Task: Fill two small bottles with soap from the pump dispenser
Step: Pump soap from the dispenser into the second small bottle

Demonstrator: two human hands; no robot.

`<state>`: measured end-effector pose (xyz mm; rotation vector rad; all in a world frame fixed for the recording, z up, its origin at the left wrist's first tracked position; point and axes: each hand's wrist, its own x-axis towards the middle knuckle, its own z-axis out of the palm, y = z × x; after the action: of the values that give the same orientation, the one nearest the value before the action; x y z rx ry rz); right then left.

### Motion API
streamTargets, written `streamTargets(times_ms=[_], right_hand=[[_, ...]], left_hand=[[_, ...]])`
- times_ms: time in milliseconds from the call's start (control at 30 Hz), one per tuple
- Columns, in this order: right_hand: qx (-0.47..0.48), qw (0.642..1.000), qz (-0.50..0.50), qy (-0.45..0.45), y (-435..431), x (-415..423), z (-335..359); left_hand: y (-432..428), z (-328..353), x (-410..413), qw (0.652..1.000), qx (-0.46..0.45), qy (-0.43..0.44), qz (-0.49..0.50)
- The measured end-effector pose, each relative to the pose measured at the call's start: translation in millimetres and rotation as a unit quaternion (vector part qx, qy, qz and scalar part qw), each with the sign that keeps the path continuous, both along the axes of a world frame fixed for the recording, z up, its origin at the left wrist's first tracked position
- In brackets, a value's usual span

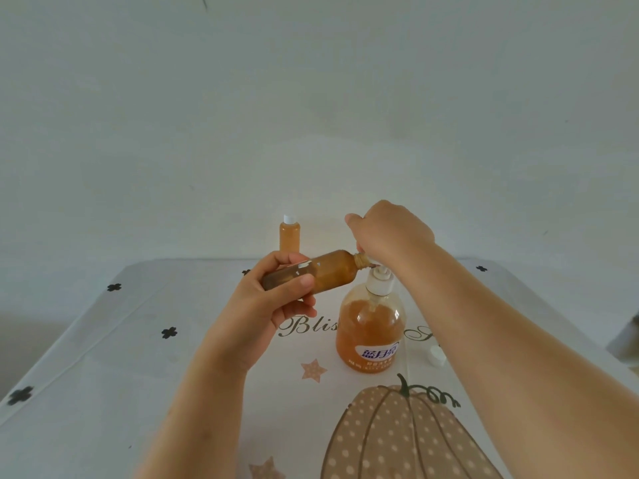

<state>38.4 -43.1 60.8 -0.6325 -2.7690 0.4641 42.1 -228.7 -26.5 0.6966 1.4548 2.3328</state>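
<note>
- Now our left grip [276, 299] is clamped round a small bottle [328, 273], thumb in front and fingers behind, holding it in the air, tilted almost flat.
- Its uncapped neck points right and meets the white nozzle of the pump dispenser [371, 333].
- Our right grip [390, 233] is curled down over the pump head and closed on it; its fingertips are hidden from us.
- We see the dispenser upright on the surface [138, 357], mostly full of amber soap.
- A second small bottle [289, 236], white-capped and full of amber soap, stands upright near the far edge, behind our left grip.
- A loose white cap [436, 355] lies on the surface, near the dispenser's right side.
</note>
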Motion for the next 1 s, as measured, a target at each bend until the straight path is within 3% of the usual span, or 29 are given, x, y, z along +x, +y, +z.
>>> streamTargets(times_ms=[433,1000], right_hand=[[-0.031,0.998,-0.004,0.053,2,-1,-10],[-0.044,0.998,-0.010,0.049,0,0,-13]], left_hand=[[0,0,-2,1.000,-0.016,-0.012,0.006],[-3,-1,-3,1.000,-0.027,-0.007,0.014]])
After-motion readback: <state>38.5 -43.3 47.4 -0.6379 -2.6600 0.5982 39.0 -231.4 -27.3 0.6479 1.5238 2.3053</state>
